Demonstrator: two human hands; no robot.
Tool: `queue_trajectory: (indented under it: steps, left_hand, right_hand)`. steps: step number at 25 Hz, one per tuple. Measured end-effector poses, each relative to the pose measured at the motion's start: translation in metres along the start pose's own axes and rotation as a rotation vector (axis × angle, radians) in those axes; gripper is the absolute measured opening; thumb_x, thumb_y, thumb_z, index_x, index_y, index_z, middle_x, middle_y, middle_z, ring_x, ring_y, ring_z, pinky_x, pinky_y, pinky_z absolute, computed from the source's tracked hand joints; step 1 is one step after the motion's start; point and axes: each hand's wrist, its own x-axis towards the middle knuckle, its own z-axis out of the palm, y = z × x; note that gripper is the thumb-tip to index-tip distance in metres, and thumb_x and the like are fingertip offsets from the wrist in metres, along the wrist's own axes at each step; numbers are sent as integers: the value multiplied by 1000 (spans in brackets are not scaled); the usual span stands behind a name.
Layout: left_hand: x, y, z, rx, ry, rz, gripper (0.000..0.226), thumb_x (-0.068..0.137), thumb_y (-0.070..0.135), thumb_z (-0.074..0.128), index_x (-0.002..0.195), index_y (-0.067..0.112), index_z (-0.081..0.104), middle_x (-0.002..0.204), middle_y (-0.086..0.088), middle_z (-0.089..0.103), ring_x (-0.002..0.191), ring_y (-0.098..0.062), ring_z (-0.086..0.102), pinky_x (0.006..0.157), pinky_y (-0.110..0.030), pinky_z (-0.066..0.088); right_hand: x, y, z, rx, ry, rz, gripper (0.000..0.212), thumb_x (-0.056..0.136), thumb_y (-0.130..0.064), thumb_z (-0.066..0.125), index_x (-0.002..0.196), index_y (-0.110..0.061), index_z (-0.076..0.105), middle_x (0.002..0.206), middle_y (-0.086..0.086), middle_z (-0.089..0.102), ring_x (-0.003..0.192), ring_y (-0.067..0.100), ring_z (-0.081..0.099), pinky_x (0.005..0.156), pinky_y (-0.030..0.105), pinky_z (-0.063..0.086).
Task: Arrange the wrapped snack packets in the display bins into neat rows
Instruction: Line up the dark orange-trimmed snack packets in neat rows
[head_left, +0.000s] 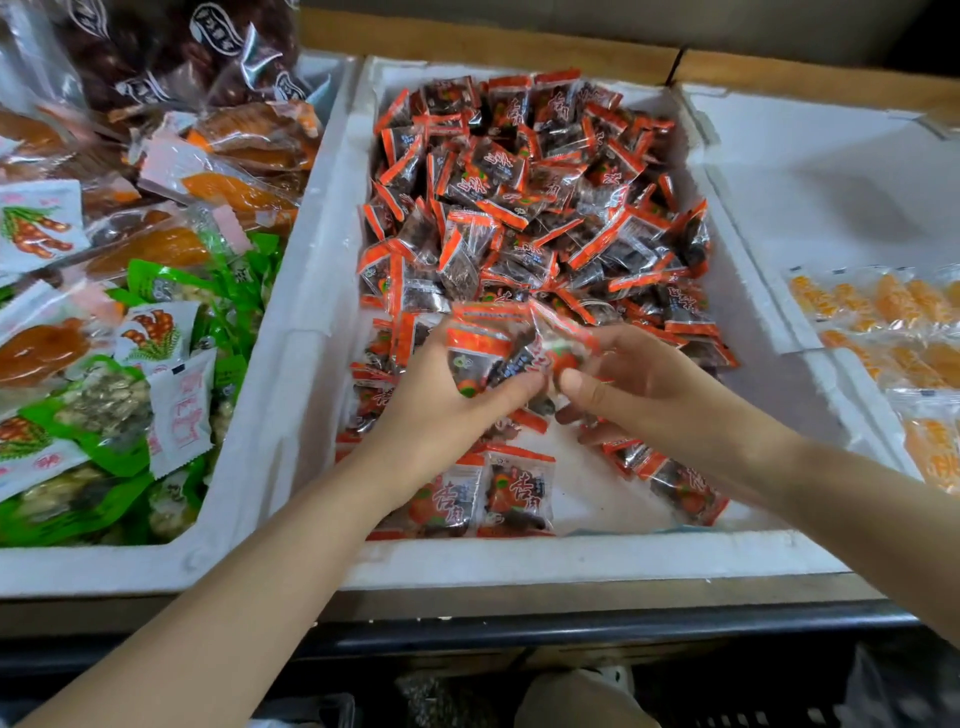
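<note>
A white foam bin (311, 291) in the middle holds a loose heap of red-edged clear snack packets (524, 197) with dark fruit inside. Near its front edge two packets (483, 493) lie flat side by side, with more along the left wall. My left hand (441, 405) grips a small bunch of these packets (488, 348) above the bin's front half. My right hand (639, 384) meets it from the right and pinches the same bunch at its right end. A few packets (670, 478) lie under my right wrist.
The left foam bin (244, 467) is full of mixed green, white and orange snack packs (130, 332). The right bin (810, 171) holds orange fruit packets (893, 312) in its front part. A wooden ledge (519, 39) runs behind, a dark shelf edge (571, 623) in front.
</note>
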Motion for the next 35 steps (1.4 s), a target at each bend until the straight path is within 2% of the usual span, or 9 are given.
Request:
queue_trajectory:
  steps: [3,7,11,13,19,23,28,30,35]
  left_hand:
    - [-2,-2,2,27,-217,-68,59,68,38,81,119,28,56,107,17,68,100,4,62,92,-25,47]
    - [0,-5,-1,-129,-81,-89,50,72,43,77,115,23,61,104,12,71,102,-5,65,101,-39,45]
    - [5,-10,-3,-236,53,-130,33,85,40,67,114,27,60,114,6,68,105,-11,65,95,-37,49]
    - [6,-12,-2,-234,57,-131,29,89,39,63,115,29,58,116,9,67,107,-6,63,95,-32,47]
    - [4,-9,-3,-279,-9,-161,33,87,34,64,118,24,56,114,5,68,108,-11,64,100,-39,46]
    - [10,2,7,-275,-201,-103,39,73,28,69,111,23,61,105,6,72,99,-10,68,84,-26,53]
    - [30,6,18,-177,-232,-86,35,76,18,75,108,26,63,106,10,71,99,1,64,86,-15,48]
    - [37,8,15,-136,-197,-58,33,76,19,76,105,31,63,104,13,70,97,4,63,83,-12,47]
    - [48,4,-6,-213,71,-26,12,86,29,68,98,27,68,97,-6,72,96,-28,67,91,-45,51]
  right_hand:
    - [4,7,0,-58,38,-10,19,82,-21,63,89,-3,60,68,4,63,61,10,61,58,20,55]
    - [10,7,-29,-45,156,-17,8,84,-13,63,76,-12,64,60,0,67,49,9,60,47,16,51]
    - [13,30,-35,-735,29,-79,14,80,-21,72,70,-27,65,65,-11,66,58,0,61,56,11,46]
    - [13,44,-19,-802,-131,-32,23,80,-20,72,67,-33,59,65,-17,60,59,-4,59,57,8,42]
    - [23,38,-14,-1041,-92,-127,16,84,-30,66,99,-32,62,90,-17,63,89,8,61,78,27,48]
    - [26,11,-13,-304,30,-76,30,88,-32,60,114,-19,55,87,-3,66,75,16,66,76,34,56]
    - [39,11,-27,-140,-55,-1,31,89,-29,58,109,-7,64,103,27,64,88,33,66,75,30,58]
    - [40,16,-31,-3,-62,35,30,91,-28,54,107,-5,65,91,21,64,79,20,64,68,19,56]
    - [56,20,-48,21,146,10,16,94,-21,54,89,-10,65,77,-3,68,58,7,64,62,17,55]
